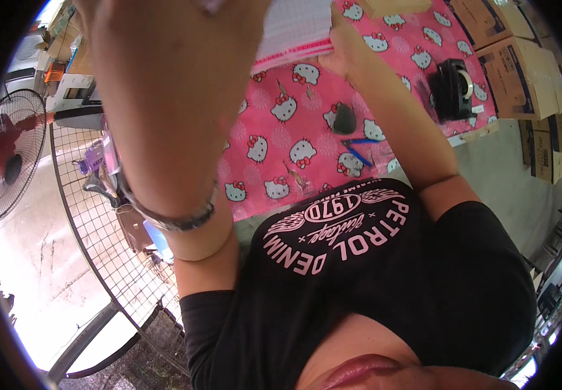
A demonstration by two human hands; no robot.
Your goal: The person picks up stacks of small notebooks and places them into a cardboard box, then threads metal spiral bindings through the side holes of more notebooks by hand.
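My left hand (170, 32) is raised close to the camera and blurred. Its fingers run past the upper edge, so what they do is hidden. A metal wristwatch or bracelet (180, 221) circles that forearm. At the top middle my right hand (339, 57) grips the right edge of a flat white stack (297, 29) with a red-pink band along its near edge. The stack looks like sheets or thin packets; its far part is cut off. Below it lies a table with a pink cat-print cover (274, 140).
Blue-handled pliers or snips (359, 151) and a dark rounded object (344, 119) lie near my right forearm. A black tape dispenser (453, 90) stands at the right. Cardboard boxes (511, 78) are piled beyond it. A fan (14, 153) and a wire grid (89, 195) are at the left.
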